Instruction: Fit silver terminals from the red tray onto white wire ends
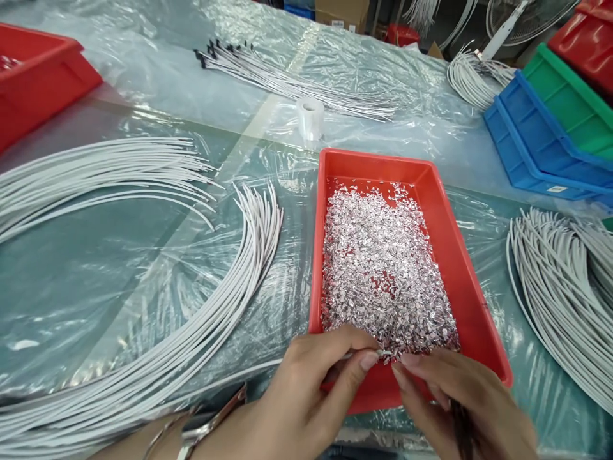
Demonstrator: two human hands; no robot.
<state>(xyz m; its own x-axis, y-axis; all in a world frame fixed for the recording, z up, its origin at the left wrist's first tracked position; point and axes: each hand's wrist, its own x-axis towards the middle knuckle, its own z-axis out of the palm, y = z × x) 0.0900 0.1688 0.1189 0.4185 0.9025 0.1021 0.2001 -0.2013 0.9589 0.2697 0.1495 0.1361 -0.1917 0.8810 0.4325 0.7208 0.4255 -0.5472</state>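
Observation:
My left hand (316, 383) is closed, with thumb and forefinger pinching a white cable (258, 367) close to its end. The cable runs back leftward under the wrist. Just right of that tip, my right hand (460, 390) has its thumb and forefinger drawn together; whether they touch the cable end I cannot tell. A dark slim tool (460, 425) is tucked under the right hand's curled fingers, its kind mostly hidden. Both hands are over the near end of a red tray (316, 255). Small shiny silver metal pieces (383, 255) cover much of the tray's floor.
White cable bundles lie left (258, 236), upper left (110, 166) and right (560, 287). Behind the tray stand a clear tape roll (310, 121) and cables with black ends (287, 83). Stacked blue bins (536, 147) and a red bin (48, 76) flank the plastic-covered table.

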